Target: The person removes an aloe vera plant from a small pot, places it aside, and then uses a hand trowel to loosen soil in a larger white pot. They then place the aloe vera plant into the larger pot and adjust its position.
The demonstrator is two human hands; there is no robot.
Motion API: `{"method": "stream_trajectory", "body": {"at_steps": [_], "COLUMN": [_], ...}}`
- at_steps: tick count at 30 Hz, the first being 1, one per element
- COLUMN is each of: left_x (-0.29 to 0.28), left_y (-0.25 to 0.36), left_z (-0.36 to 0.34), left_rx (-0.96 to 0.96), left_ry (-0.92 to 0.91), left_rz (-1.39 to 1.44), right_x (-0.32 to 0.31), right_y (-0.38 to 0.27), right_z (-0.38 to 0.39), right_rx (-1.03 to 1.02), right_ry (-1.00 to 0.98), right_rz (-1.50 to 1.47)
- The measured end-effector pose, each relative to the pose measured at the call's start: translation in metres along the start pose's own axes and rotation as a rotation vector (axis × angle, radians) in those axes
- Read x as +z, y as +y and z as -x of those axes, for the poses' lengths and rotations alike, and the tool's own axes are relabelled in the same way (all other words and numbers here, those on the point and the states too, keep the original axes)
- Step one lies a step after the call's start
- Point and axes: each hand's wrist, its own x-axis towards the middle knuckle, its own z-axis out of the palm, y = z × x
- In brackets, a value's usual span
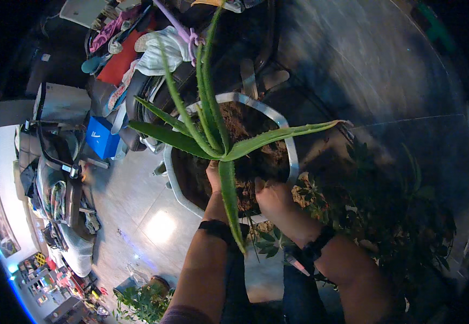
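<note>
A tall aloe plant (221,146) with long, spiny-edged green leaves stands in a white-rimmed planter (292,156) with several straight sides. Brown, crumbly soil (256,146) shows inside the planter, some of it in shadow. My left hand (213,174) is closed at the base of the aloe, partly hidden by the leaves. Just right of the stem, my right hand (273,195) is curled low over the soil inside the near right rim. Its fingertips are in shadow, and whatever they may grip cannot be made out.
Leafy potted plants (375,205) crowd the right side, and another plant (145,299) stands at the lower left. A chair piled with clothes (161,54) sits beyond the planter. On the left are a blue box (102,137) and a cloth-covered seat (61,189).
</note>
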Motion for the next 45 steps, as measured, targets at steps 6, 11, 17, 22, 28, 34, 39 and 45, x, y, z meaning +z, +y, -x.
{"method": "stream_trajectory", "body": {"at_steps": [6, 11, 17, 22, 28, 34, 39, 45], "left_x": [0.030, 0.021, 0.001, -0.003, -0.007, 0.008, 0.074, 0.146], "left_y": [-0.007, -0.025, -0.029, -0.026, 0.007, 0.076, 0.117, 0.119], "left_z": [-0.003, -0.014, -0.016, -0.030, -0.014, 0.029, 0.049, 0.013], "left_rx": [0.065, 0.093, 0.014, -0.004, 0.070, 0.336, 0.702, 0.745], "left_ry": [-0.043, -0.118, -0.115, -0.142, -0.310, -0.073, -0.342, -0.352], "left_rz": [0.044, -0.103, -0.385, -0.667, -0.751, -0.956, -0.930, -0.952], "right_x": [0.019, 0.036, 0.023, 0.009, 0.010, 0.004, 0.013, 0.045], "right_y": [-0.004, -0.005, -0.002, 0.002, 0.001, 0.004, -0.002, -0.011], "right_z": [0.002, 0.004, 0.005, 0.005, 0.001, 0.004, 0.012, 0.004], "right_rx": [0.098, 0.073, 0.087, 0.022, 0.036, 0.022, 0.020, 0.237], "right_ry": [0.051, 0.117, 0.160, 0.189, 0.144, 0.087, -0.087, -0.122], "right_rz": [-0.120, -0.106, -0.050, -0.082, -0.068, -0.041, 0.013, -0.355]}}
